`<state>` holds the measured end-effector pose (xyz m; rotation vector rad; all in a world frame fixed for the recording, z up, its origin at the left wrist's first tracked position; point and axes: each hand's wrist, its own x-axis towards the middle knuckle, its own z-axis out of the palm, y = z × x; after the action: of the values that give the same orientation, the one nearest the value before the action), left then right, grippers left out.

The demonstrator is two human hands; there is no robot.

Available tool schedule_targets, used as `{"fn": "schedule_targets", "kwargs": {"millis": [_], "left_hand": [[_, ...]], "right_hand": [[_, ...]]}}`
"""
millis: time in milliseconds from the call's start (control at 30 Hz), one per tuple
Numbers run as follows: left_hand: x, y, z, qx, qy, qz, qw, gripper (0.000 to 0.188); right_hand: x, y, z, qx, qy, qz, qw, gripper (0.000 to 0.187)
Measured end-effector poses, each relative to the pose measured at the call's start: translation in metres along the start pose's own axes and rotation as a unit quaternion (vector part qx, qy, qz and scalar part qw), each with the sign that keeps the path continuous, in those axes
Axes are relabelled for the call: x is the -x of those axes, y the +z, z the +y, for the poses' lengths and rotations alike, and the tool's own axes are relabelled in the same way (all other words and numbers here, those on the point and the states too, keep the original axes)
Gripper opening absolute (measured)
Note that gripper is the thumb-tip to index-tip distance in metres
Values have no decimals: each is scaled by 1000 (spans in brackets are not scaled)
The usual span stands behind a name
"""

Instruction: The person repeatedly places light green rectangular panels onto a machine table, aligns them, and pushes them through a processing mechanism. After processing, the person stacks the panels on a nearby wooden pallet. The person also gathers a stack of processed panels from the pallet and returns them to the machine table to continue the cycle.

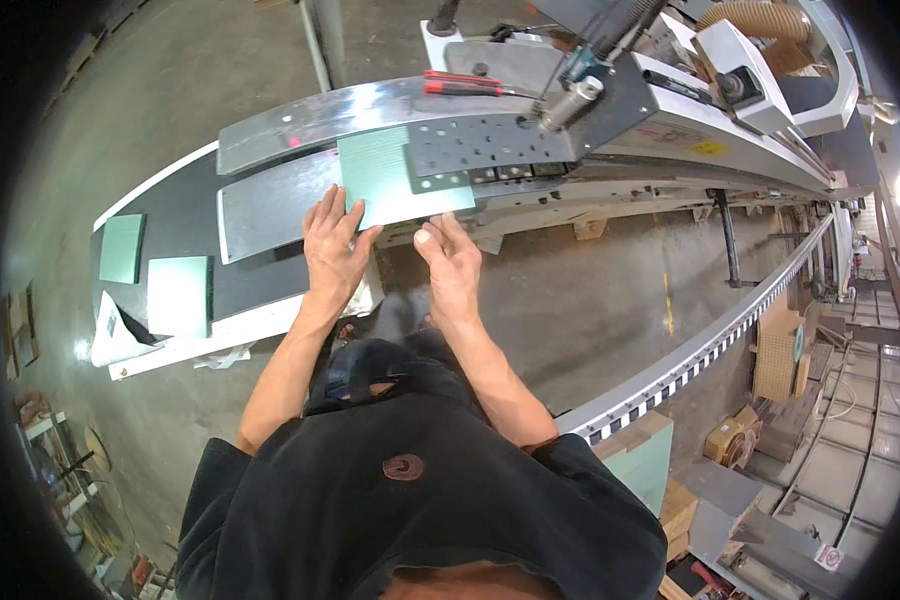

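A light green board (375, 181) with a fine-grained face lies on the machine's metal bed, its right part under a dark perforated plate (490, 142). My left hand (336, 240) rests against the board's near left corner, fingers stretched forward over the grey metal plate (270, 206). Its thumb sits apart, by the near edge. At the board's near edge is my right hand (452, 268), its fingers bent and close together with the thumb beside them. Those fingertips touch the edge; how far they reach beneath it is hidden.
Two more green pieces, one small (122, 248) and one paler (179, 296), lie on the dark table at left. Red-handled pliers (462, 84) rest on the machine beside a metal cylinder (574, 103). A long rail (710, 340) curves along the right.
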<state>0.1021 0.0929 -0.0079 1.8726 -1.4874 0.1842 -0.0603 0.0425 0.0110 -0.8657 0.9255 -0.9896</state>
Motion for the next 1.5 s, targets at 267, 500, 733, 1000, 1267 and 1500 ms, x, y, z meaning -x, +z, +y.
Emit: {"fn": "schedule_targets", "kwargs": {"millis": [267,500,733,1000,1267,1500], "left_hand": [[-33,54,63,42,42,17,998,43],[-41,93,100,85,33,14,996,40],[-54,120,127,104,46,24,993,37],[-82,133,147,158,64,-16,985,37],[23,-64,14,195,27,105,975,20],[149,-187,-236,-255,-256,189,913,42]], "right_hand": [[-43,-75,-30,-28,-31,-11,999,65],[-60,-121,-52,2,-22,36,999,65],[-79,-154,-61,43,-106,18,993,56],[-97,-164,-69,31,-151,122,981,59],[5,-86,1,64,28,-57,996,43],[81,42,76,213,164,-360,893,48]]}}
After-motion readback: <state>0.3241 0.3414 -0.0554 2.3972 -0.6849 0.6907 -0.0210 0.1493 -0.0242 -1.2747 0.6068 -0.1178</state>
